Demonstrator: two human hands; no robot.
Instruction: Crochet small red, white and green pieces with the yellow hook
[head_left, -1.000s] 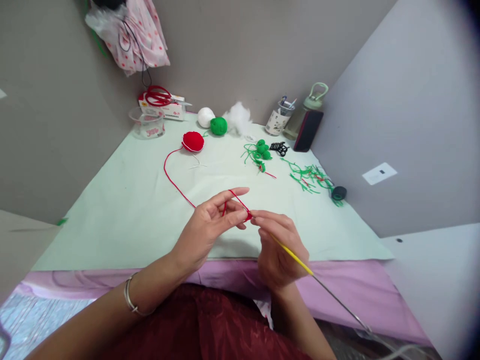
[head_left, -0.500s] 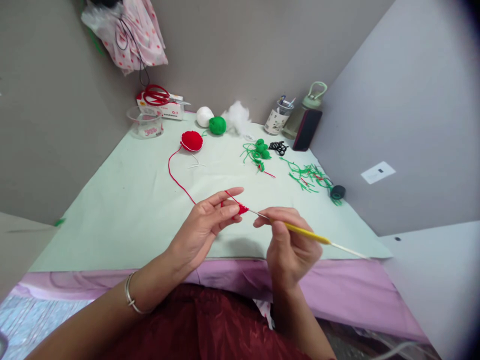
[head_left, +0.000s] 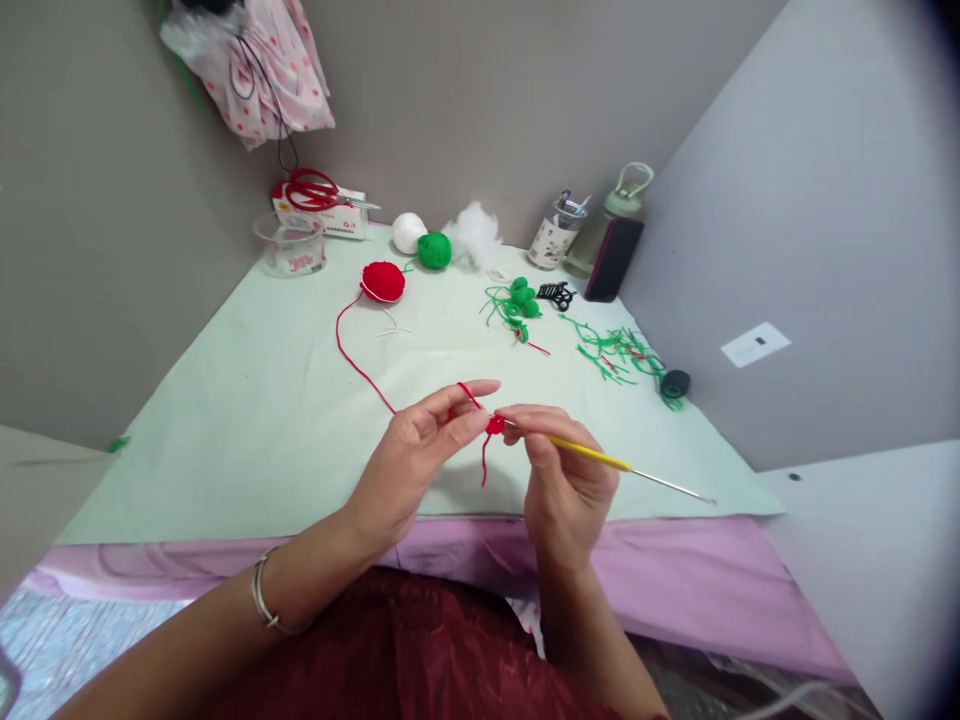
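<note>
My left hand (head_left: 424, 450) pinches a small red crochet piece (head_left: 495, 425) between thumb and fingers, its index finger stretched out with red yarn looped over it. A short yarn tail hangs below the piece. In my right hand (head_left: 566, 475) is a crochet hook (head_left: 589, 452) with a yellow grip, held like a pen; its near tip meets the red piece, and its other metal end points to the lower right. From the left hand the red yarn (head_left: 352, 362) runs back across the table to a red ball of yarn (head_left: 383, 282).
Behind lie a white ball (head_left: 409, 233), a green yarn ball (head_left: 434, 251) and white stuffing (head_left: 475, 238). Green crocheted bits (head_left: 524, 298) and green yarn scraps (head_left: 619, 350) are on the right. Red scissors (head_left: 313, 189) rest on a box beside a clear tub (head_left: 294, 250). A phone (head_left: 615, 260) leans against a bottle.
My right hand has moved left, up to the left hand, bringing the hook with it. The red piece has turned in the left fingers, and its yarn tail now shows hanging down.
</note>
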